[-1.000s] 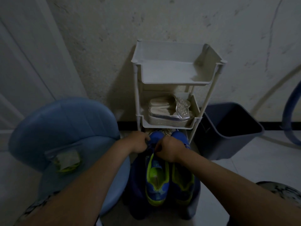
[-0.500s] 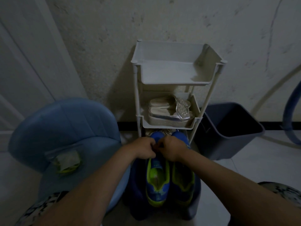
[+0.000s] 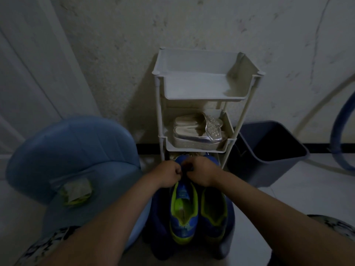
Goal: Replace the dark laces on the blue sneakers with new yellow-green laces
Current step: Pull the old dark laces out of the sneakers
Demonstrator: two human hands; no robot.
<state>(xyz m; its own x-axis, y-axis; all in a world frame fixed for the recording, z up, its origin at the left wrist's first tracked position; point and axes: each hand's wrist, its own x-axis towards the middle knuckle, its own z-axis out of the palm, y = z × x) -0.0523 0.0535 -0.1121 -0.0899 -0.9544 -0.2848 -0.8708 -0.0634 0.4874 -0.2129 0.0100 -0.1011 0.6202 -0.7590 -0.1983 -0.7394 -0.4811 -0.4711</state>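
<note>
Two blue sneakers with yellow-green lining stand side by side on a dark blue stool, toes toward the rack: the left sneaker [image 3: 184, 210] and the right sneaker [image 3: 213, 212]. My left hand [image 3: 169, 174] and my right hand [image 3: 201, 173] meet over the left sneaker's lacing area, fingers pinched on its dark lace [image 3: 186, 168]. A clear packet holding yellow-green laces [image 3: 75, 191] lies on the blue chair seat at my left.
A white three-tier rack [image 3: 205, 96] stands against the wall with silver sandals [image 3: 197, 131] on its middle shelf. A dark bin [image 3: 269, 150] sits to its right. The blue chair [image 3: 73, 150] fills the left. A blue hoop [image 3: 342, 135] leans at far right.
My two hands have drawn closer together over the left sneaker's laces, the left hand moving right until the fingertips nearly touch. The sneakers have stayed put.
</note>
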